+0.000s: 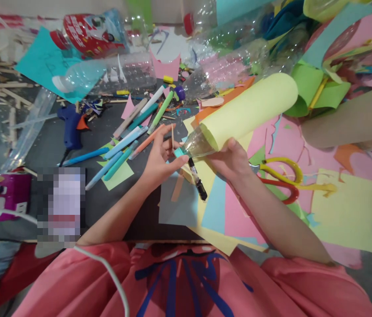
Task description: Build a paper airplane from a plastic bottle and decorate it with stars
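Note:
My right hand (pixel 230 159) grips a clear plastic bottle wrapped in pale yellow paper (pixel 248 110), held on its side above the table with its neck pointing left. A black marker (pixel 197 179) sticks down from under that hand. My left hand (pixel 159 160) is at the bottle's mouth, fingers pinching its light blue cap (pixel 181 152), with a thin wooden stick (pixel 173 134) standing up between the fingers.
Coloured pens (pixel 129 141) lie in a fan on the dark table. A blue glue gun (pixel 70 125) lies left of them. Yellow-and-red scissors (pixel 280 176) rest on pink and yellow paper sheets (pixel 351 207). Several empty plastic bottles (pixel 113 75) crowd the far side. A purple box (pixel 6 193) sits left.

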The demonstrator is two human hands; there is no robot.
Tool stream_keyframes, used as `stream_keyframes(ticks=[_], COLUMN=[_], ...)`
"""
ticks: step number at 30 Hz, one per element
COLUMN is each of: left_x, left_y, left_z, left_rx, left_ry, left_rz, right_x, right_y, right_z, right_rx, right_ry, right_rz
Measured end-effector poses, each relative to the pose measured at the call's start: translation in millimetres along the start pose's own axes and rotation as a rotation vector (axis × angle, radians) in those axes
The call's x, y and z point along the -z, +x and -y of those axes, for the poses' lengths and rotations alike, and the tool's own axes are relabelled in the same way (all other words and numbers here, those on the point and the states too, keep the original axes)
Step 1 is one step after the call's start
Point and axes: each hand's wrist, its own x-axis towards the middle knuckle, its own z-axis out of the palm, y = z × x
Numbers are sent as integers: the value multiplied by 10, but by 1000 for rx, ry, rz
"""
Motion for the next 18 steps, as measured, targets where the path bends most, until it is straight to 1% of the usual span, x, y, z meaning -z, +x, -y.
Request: stream_keyframes(ticks=[7,13,18], left_x=[-42,-40,-52], left_y=[-22,-30,-34], left_z=[-81,-95,-64], left_rx=[-15,-29,-104], left_ry=[45,98,159], left_rz=[27,41,67], right_x=[43,41,36], right_y=[34,34,37], right_z=[9,35,89], right_rx=[33,43,-2], right_ry=[27,25,-68], right_rz=[-76,-87,-57])
